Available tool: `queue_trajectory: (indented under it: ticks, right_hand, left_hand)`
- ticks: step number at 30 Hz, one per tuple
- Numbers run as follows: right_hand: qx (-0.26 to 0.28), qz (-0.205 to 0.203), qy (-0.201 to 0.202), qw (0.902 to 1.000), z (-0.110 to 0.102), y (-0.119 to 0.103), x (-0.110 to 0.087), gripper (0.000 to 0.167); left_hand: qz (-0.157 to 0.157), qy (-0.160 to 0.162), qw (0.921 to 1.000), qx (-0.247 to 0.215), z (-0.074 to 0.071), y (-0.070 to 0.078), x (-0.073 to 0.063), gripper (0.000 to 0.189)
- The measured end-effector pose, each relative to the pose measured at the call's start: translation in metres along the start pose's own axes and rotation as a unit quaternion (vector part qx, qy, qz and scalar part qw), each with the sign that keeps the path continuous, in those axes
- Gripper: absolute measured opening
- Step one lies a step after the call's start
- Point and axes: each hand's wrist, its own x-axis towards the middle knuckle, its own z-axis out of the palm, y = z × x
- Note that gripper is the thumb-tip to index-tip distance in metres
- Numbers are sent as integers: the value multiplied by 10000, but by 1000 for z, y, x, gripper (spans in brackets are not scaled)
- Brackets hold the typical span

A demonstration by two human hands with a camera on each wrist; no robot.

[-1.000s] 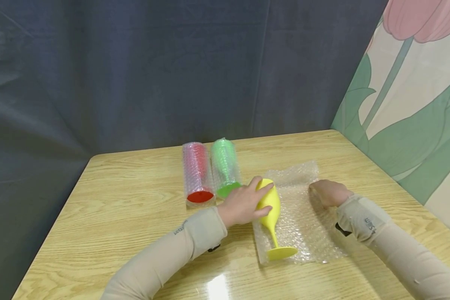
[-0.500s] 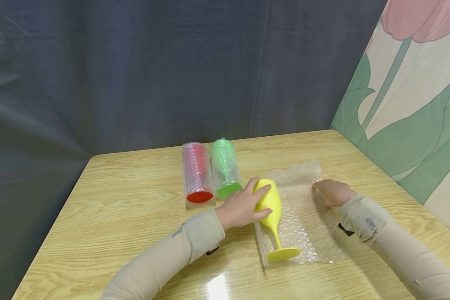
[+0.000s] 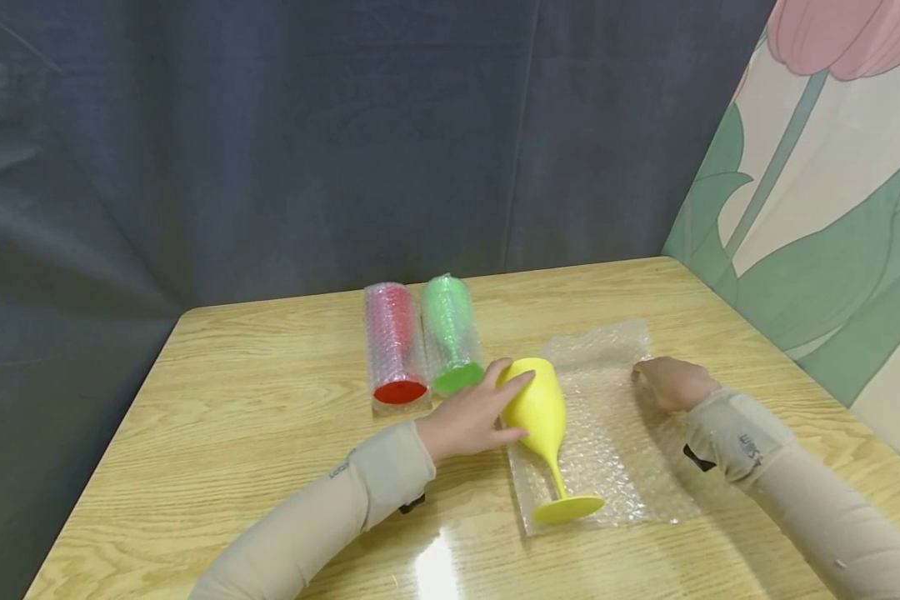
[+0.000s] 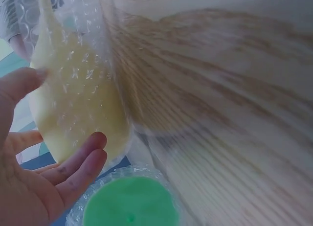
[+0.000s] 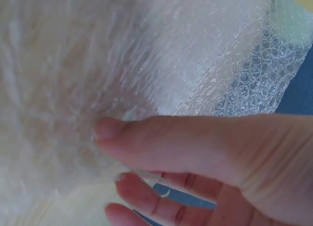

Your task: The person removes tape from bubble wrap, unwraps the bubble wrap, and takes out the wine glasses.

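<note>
A yellow wine goblet (image 3: 540,408) lies on its side on a sheet of bubble wrap (image 3: 603,417), its round base toward the near edge. My left hand (image 3: 465,417) touches the goblet's bowl from the left, thumb and fingers spread and fairly straight. In the left wrist view, bubble wrap covers part of the yellow bowl (image 4: 78,94) beside those fingers. On the sheet's right side, my right hand (image 3: 675,383) pinches the bubble wrap. The right wrist view shows the thumb (image 5: 166,143) above the film and the fingers below it.
Behind the left hand lie a red goblet (image 3: 397,342) and a green goblet (image 3: 450,333), each rolled in bubble wrap, side by side. The wooden table (image 3: 255,400) ends at a dark curtain (image 3: 345,142). A flower-painted wall (image 3: 832,208) stands at the right.
The yellow goblet has turned slightly, its base shifting right. My left hand has drawn a little left across the bowl. My right hand has moved slightly right with the wrap.
</note>
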Motion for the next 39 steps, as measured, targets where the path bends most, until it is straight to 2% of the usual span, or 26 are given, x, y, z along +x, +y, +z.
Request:
queue_trajectory:
  ticks: [7, 13, 20, 27, 39]
  right_hand:
    - [-2, 20, -44, 10000, -1, 0, -1, 38]
    - [63, 38, -100, 9999, -2, 1, -1, 37]
    - [44, -7, -77, 10000, -1, 5, -1, 34]
    - [-2, -64, 16, 10000, -2, 7, -3, 33]
    - [61, 70, -125, 9999, -1, 10, -2, 34]
  left_hand:
    - [85, 170, 9998, 44, 0, -2, -4, 80]
    - [-54, 378, 9992, -67, 2, -5, -5, 79]
    - [-319, 296, 9975, -563, 4, -10, -6, 82]
    - [-329, 313, 9966, -685, 6, -12, -5, 85]
    - [-444, 240, 9947, -896, 11, -12, -4, 90]
